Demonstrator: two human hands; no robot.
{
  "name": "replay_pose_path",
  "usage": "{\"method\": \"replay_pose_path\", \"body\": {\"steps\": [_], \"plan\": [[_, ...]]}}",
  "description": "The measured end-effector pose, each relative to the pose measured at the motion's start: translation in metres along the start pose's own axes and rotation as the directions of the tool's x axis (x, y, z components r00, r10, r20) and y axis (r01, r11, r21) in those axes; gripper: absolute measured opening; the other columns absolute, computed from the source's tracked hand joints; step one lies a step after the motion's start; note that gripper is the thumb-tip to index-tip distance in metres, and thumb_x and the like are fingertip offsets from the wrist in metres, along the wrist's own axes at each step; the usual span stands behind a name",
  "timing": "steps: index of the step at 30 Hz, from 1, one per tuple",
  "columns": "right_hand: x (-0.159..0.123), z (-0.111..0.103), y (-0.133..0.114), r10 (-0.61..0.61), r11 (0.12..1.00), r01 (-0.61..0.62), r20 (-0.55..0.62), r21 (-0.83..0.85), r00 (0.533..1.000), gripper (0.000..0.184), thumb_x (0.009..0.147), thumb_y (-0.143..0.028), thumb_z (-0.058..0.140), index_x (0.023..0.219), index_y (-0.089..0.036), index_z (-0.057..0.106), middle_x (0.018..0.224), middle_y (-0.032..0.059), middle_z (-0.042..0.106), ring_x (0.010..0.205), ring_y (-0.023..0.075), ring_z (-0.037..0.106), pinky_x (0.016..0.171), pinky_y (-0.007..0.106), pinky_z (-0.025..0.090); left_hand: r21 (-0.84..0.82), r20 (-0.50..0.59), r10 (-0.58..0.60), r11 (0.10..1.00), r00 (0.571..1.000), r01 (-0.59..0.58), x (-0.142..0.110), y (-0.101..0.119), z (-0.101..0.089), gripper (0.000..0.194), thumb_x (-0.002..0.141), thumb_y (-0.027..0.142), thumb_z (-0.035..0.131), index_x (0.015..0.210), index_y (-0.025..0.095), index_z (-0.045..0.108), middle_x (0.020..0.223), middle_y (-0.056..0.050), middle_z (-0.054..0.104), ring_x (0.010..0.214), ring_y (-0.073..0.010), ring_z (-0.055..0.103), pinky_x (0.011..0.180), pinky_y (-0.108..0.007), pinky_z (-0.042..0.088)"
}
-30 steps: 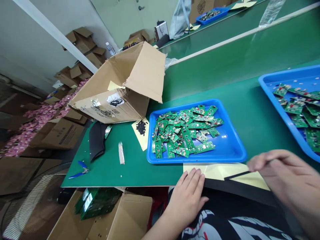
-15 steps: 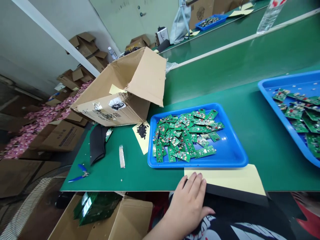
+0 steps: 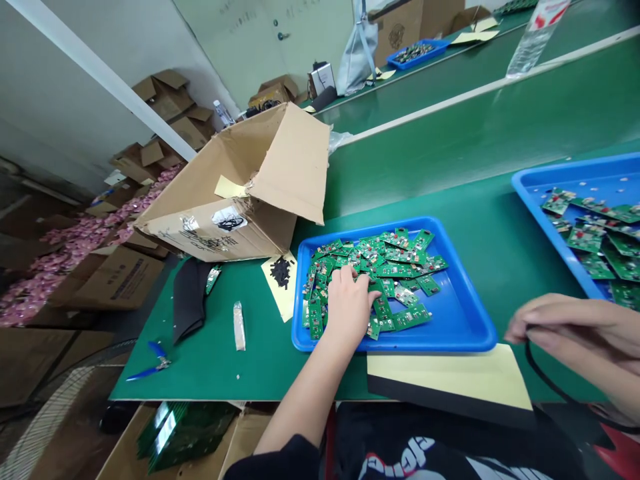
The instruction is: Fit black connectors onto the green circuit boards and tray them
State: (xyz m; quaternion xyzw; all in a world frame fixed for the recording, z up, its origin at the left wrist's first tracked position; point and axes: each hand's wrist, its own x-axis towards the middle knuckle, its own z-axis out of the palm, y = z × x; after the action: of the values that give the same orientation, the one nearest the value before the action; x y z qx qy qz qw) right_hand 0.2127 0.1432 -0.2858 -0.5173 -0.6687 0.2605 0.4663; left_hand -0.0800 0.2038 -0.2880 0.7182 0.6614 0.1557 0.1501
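My left hand (image 3: pixel 350 303) reaches into the blue tray (image 3: pixel 460 320) and rests on the pile of small green circuit boards (image 3: pixel 395 267), fingers curled down over them; whether it grips one is hidden. My right hand (image 3: pixel 580 333) hovers at the right over the table edge, its fingers pinched on a thin black strip (image 3: pixel 550 383) that curves down towards my lap. Between the hands, at the table's front edge, lies a black foam sheet with yellow backing paper (image 3: pixel 450 380).
An open cardboard box (image 3: pixel 240 193) lies tipped on the green table (image 3: pixel 500 227) behind the tray. A second blue tray (image 3: pixel 540 193) of boards sits at right. Blue cutters (image 3: pixel 150 363), a small tube (image 3: pixel 239 325), black foam (image 3: pixel 187 300) and yellow paper with black bits (image 3: pixel 283 283) lie left.
My left hand left the foam sheet's edge and moved forward into the tray of boards. My right hand came back into view at right, holding a black strip peeled off the sheet.
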Motion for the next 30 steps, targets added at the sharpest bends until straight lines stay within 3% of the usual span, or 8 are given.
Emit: {"method": "replay_pose_path", "body": {"steps": [2, 4, 8, 12, 14, 18, 22, 30], "plan": [[0.011, 0.003, -0.012, -0.135, 0.991, 0.135, 0.096, 0.002, 0.986, 0.008, 0.099, -0.036, 0.070, 0.099, -0.033, 0.078, 0.088, 0.0019, 0.079, 0.073, 0.0206, 0.079, 0.064, 0.021, 0.066, -0.120, 0.007, -0.018, 0.993, 1.000, 0.019, -0.001, -0.002, -0.005, 0.015, 0.084, 0.011, 0.086, 0.093, 0.015, 0.075, 0.116, -0.015, 0.069, 0.117, -0.0366, 0.064, 0.105, -0.057, 0.054], [0.022, 0.005, -0.022, -0.238, 0.969, 0.245, 0.152, -0.032, 0.959, 0.013, 0.104, -0.031, 0.064, 0.106, -0.034, 0.076, 0.093, -0.0005, 0.080, 0.078, 0.0180, 0.080, 0.067, 0.016, 0.065, -0.267, 0.023, -0.033, 0.963, 0.999, 0.038, -0.002, -0.005, -0.009, 0.015, 0.085, 0.010, 0.083, 0.092, 0.017, 0.072, 0.106, -0.010, 0.072, 0.109, -0.0302, 0.068, 0.101, -0.049, 0.057], [0.038, 0.011, -0.038, -0.367, 0.918, 0.391, 0.223, -0.069, 0.903, 0.018, 0.111, -0.029, 0.053, 0.107, -0.031, 0.070, 0.093, -0.0037, 0.078, 0.077, 0.0104, 0.078, 0.068, 0.009, 0.061, -0.554, 0.051, -0.072, 0.828, 0.996, 0.088, -0.006, -0.005, -0.014, 0.003, 0.092, 0.019, 0.072, 0.093, 0.018, 0.070, 0.083, -0.002, 0.071, 0.077, -0.0176, 0.070, 0.074, -0.030, 0.060], [0.046, 0.024, -0.049, -0.489, 0.820, 0.538, 0.248, -0.195, 0.836, 0.020, 0.114, -0.024, 0.046, 0.124, -0.024, 0.064, 0.099, 0.0009, 0.079, 0.079, 0.0113, 0.079, 0.080, 0.013, 0.064, -0.717, 0.037, -0.114, 0.689, 0.993, 0.106, -0.014, 0.011, -0.025, 0.017, 0.091, 0.031, 0.070, 0.098, 0.017, 0.074, 0.082, -0.003, 0.070, 0.071, -0.0144, 0.065, 0.063, -0.024, 0.055], [0.047, 0.031, -0.054, -0.511, 0.800, 0.553, 0.220, -0.232, 0.831, 0.020, 0.116, -0.027, 0.044, 0.127, -0.021, 0.058, 0.097, 0.0029, 0.078, 0.077, 0.0134, 0.078, 0.079, 0.018, 0.065, -0.794, 0.069, -0.135, 0.592, 0.988, 0.136, -0.020, 0.024, -0.034, 0.021, 0.088, 0.034, 0.072, 0.099, 0.017, 0.077, 0.080, -0.002, 0.067, 0.068, -0.0126, 0.061, 0.059, -0.022, 0.051], [0.048, 0.039, -0.064, -0.499, 0.837, 0.529, 0.203, -0.141, 0.842, 0.010, 0.115, -0.022, 0.045, 0.111, -0.022, 0.055, 0.092, 0.0015, 0.072, 0.079, 0.0115, 0.074, 0.072, 0.020, 0.060, -0.901, 0.196, -0.117, 0.370, 0.974, 0.226, -0.030, 0.050, -0.047, 0.017, 0.082, 0.028, 0.076, 0.094, 0.018, 0.083, 0.079, -0.002, 0.066, 0.068, -0.0111, 0.056, 0.059, -0.021, 0.047], [0.047, 0.041, -0.070, -0.526, 0.819, 0.563, 0.249, -0.111, 0.813, 0.013, 0.112, -0.014, 0.046, 0.105, -0.022, 0.053, 0.089, 0.0005, 0.067, 0.078, 0.0117, 0.068, 0.071, 0.023, 0.054, -0.927, 0.205, -0.081, 0.303, 0.975, 0.220, -0.037, 0.063, -0.051, 0.024, 0.080, 0.022, 0.079, 0.103, 0.019, 0.084, 0.075, 0.001, 0.062, 0.065, -0.0102, 0.055, 0.056, -0.020, 0.046], [0.041, 0.031, -0.068, -0.434, 0.864, 0.491, 0.327, -0.115, 0.840, 0.013, 0.111, -0.016, 0.049, 0.109, -0.023, 0.060, 0.095, 0.0031, 0.068, 0.082, 0.0156, 0.066, 0.076, 0.029, 0.052, -0.939, 0.172, -0.075, 0.290, 0.982, 0.187, -0.044, 0.070, -0.056, 0.020, 0.082, 0.018, 0.079, 0.100, 0.018, 0.086, 0.078, -0.001, 0.069, 0.062, -0.0064, 0.057, 0.060, -0.017, 0.053]]}}
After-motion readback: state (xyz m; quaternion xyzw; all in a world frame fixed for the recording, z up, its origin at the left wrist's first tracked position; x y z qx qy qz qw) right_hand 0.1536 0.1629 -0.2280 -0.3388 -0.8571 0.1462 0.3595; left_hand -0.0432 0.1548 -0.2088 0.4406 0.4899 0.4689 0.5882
